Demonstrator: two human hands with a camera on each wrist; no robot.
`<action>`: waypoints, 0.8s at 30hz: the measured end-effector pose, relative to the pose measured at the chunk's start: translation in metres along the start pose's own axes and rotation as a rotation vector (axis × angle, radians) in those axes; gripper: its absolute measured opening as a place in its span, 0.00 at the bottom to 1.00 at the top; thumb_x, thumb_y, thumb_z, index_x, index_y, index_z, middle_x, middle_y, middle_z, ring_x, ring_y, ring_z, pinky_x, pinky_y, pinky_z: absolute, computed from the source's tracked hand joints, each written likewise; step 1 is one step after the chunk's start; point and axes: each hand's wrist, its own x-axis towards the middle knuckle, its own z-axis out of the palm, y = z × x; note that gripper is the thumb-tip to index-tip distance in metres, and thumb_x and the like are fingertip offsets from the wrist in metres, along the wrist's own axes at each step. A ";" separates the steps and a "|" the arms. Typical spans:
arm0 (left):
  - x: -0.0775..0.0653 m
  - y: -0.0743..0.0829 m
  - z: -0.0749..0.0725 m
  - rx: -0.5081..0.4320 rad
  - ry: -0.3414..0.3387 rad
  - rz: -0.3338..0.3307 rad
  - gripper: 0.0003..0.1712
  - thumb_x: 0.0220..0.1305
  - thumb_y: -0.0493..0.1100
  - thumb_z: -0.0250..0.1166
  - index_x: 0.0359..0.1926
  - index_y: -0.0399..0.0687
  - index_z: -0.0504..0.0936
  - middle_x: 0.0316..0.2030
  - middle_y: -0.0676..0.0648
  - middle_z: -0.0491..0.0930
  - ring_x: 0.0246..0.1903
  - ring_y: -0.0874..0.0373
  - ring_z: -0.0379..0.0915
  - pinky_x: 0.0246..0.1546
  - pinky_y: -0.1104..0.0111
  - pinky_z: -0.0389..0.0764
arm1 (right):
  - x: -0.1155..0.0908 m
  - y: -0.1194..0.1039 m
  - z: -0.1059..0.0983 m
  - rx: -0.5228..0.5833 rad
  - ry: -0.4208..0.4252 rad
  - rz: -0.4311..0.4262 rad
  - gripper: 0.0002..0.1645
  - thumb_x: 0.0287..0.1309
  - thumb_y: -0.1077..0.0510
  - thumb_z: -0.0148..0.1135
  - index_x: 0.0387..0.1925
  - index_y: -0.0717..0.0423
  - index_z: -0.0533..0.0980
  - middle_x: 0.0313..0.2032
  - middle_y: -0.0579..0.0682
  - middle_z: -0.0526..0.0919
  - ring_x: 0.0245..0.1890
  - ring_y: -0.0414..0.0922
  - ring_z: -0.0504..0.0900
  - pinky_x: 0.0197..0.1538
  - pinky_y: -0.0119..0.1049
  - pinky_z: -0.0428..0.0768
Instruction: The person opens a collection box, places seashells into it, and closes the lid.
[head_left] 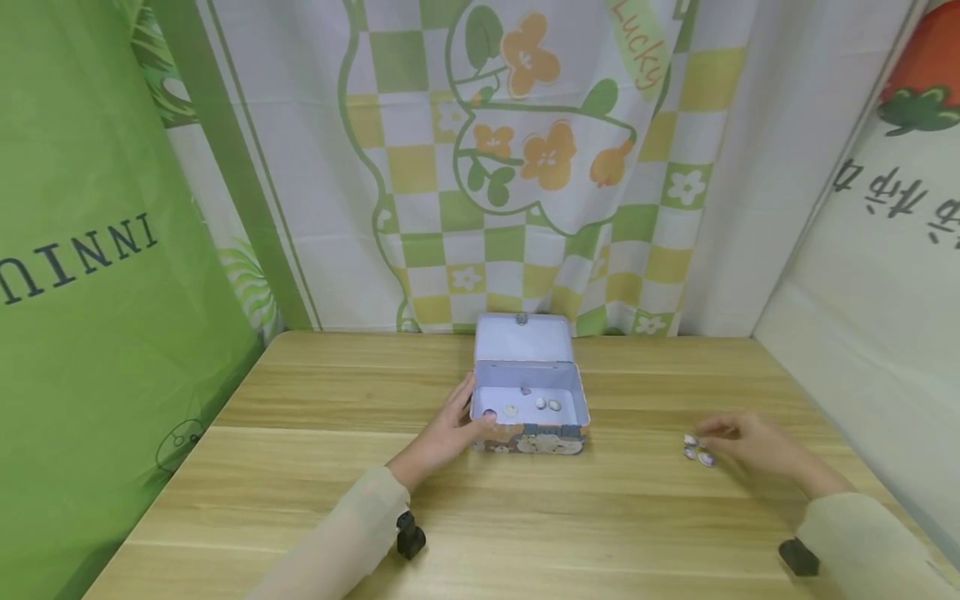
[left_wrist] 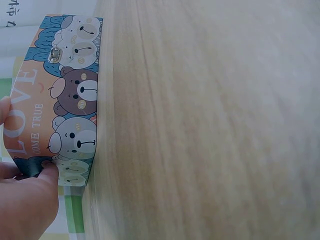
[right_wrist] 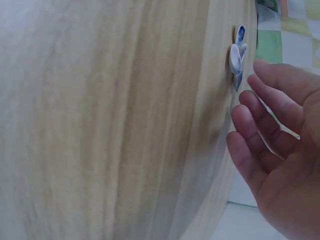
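Note:
A tin box [head_left: 529, 440] with cartoon bears on its front stands with its hinged lid [head_left: 522, 337] raised. Several small shells [head_left: 554, 405] lie spread over its pale floor. My left hand [head_left: 447, 425] grips the box at its left front corner, the thumb over the front and the fingers along the side; the left wrist view shows this left hand [left_wrist: 30, 195] against the bear print [left_wrist: 80, 95]. To the right, my right hand [head_left: 750, 446] hovers beside a small cluster of white and purple shells [head_left: 706, 459]. In the right wrist view its loosely bent fingers [right_wrist: 245, 120] hold nothing, close to the shells [right_wrist: 235, 59].
The wooden table [head_left: 600, 525] reaches back to a patterned curtain [head_left: 420, 167] just behind the box. Green cloth [head_left: 97, 350] hangs at the left and a pale printed cloth [head_left: 885, 317] at the right.

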 end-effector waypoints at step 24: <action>0.000 0.000 0.000 -0.012 -0.006 0.005 0.51 0.73 0.54 0.61 0.80 0.45 0.37 0.79 0.45 0.31 0.74 0.39 0.43 0.71 0.54 0.57 | 0.003 0.002 0.001 -0.026 -0.030 0.091 0.17 0.64 0.56 0.67 0.48 0.64 0.82 0.42 0.54 0.86 0.43 0.57 0.82 0.47 0.60 0.81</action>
